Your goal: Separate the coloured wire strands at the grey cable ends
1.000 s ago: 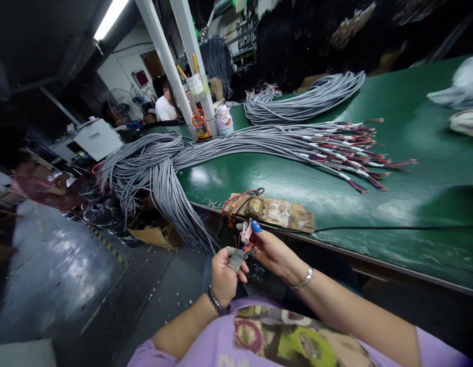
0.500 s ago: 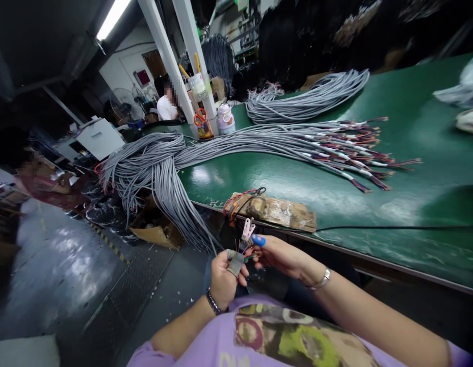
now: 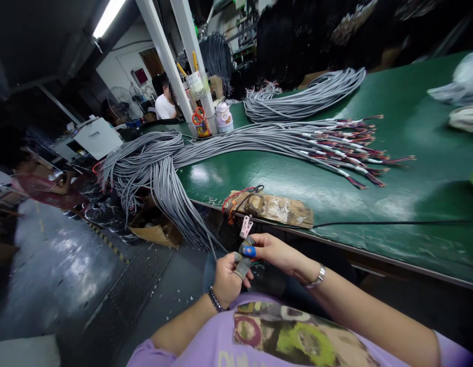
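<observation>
My left hand (image 3: 226, 279) is closed in front of my chest, its thumb in a grey finger cot, gripping the end of a grey cable (image 3: 198, 229) with thin coloured wires. My right hand (image 3: 272, 251) meets it from the right, fingers pinched on those wire ends; one fingertip wears a blue cot. A small pink clip (image 3: 246, 227) sticks up just above both hands. The wire ends themselves are mostly hidden between my fingers.
A green table (image 3: 412, 204) runs ahead with a long bundle of grey cables (image 3: 259, 140) with stripped coloured ends, a second bundle (image 3: 305, 97) behind, and a worn wooden block (image 3: 274, 208) at its near edge. Cables hang off the left end. Two people sit far left.
My hands have drawn closer together and dropped slightly toward my chest. My right fingers now close over the wire ends beside my left thumb, and the pink clip stands higher above them.
</observation>
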Available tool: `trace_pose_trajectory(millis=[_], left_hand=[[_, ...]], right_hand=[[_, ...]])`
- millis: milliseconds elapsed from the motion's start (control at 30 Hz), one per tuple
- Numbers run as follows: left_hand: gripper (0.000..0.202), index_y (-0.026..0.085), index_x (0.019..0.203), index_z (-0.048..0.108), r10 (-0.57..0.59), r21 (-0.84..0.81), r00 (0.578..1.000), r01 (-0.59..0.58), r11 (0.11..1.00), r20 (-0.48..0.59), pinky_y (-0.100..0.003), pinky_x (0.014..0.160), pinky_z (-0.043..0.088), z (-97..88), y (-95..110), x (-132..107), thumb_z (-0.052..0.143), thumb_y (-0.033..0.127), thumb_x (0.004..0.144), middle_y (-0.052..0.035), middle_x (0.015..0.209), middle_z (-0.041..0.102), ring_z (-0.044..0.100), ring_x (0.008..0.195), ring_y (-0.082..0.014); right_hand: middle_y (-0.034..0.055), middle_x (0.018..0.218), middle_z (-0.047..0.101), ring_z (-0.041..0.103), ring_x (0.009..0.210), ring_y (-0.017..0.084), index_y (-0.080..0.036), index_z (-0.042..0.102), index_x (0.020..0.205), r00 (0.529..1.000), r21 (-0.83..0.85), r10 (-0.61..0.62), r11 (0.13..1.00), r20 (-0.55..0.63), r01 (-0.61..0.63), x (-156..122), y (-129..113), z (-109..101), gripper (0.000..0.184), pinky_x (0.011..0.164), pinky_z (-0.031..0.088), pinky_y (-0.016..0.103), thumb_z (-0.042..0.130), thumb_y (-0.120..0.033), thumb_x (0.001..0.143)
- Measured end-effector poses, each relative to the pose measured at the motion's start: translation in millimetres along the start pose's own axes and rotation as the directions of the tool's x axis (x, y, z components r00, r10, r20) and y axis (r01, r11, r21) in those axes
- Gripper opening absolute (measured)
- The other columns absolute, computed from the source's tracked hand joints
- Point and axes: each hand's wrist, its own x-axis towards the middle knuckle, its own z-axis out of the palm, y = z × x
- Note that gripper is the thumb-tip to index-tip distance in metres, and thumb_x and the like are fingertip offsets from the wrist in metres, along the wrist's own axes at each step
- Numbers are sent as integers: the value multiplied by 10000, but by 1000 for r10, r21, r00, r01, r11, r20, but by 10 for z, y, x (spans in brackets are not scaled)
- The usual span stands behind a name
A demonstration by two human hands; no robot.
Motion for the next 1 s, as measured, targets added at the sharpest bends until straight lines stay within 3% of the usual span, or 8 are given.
trace_pose_trajectory(millis=[200,300,367,467,600,733,900,1000], left_hand=[[290,141,599,538,-198,12,967,199,980,160,-178,323,281,26,18,42,585,400,723,-14,475,582,495,334,-84],[290,143,596,537,-258,10,940,262,965,223,-176,315,272,38,38,44,593,405,706,-4,453,569,489,321,-83],[281,147,620,533,-247,-14,951,254,967,186,-171,317,268,39,33,40,597,406,707,0,466,578,496,327,-80],[272,155,664,521,-196,-91,979,200,976,50,-163,323,269,30,-5,36,593,409,724,7,488,590,507,341,-76],[268,154,695,526,-133,-139,990,124,983,-54,-163,336,297,31,-66,44,585,410,744,4,522,607,520,361,-78],[279,152,682,534,-108,-121,993,100,988,-56,-165,348,324,48,-62,47,585,418,750,-5,539,615,532,379,-81],[332,144,638,546,-147,-57,987,151,987,68,-180,367,363,32,-13,24,610,459,722,-19,521,613,549,390,-97],[331,141,645,553,-135,-69,990,137,988,42,-180,376,368,23,-26,12,613,458,722,-21,519,618,553,393,-99]], right_hand=[[-16,589,569,460,544,97,-129,622,644,998,-201,-37,978,54,47,-5,-39,19,269,534,367,232,705,-384,647],[-20,594,566,461,537,96,-132,616,668,998,-192,-37,980,48,46,-5,4,6,291,529,372,230,703,-409,646],[-20,611,563,468,546,97,-138,605,710,998,-152,-56,987,-4,55,-20,39,-29,320,532,378,231,678,-447,672],[1,684,585,503,609,113,-149,590,772,991,-115,-71,992,-116,58,-79,74,-88,382,569,402,240,617,-525,713],[16,741,594,502,624,114,-158,579,823,983,-72,11,997,-182,-24,-179,108,-52,437,566,407,241,610,-575,693],[-9,638,549,452,559,96,-154,557,734,979,-54,-36,998,-199,26,-193,142,63,411,522,371,231,648,-548,663],[-14,613,552,454,564,99,-151,565,674,984,-125,-116,987,-135,99,-128,131,74,345,545,375,237,649,-486,688],[-3,647,575,478,600,114,-153,574,681,983,-179,-157,974,-96,138,-95,123,66,318,585,396,249,641,-462,709]])
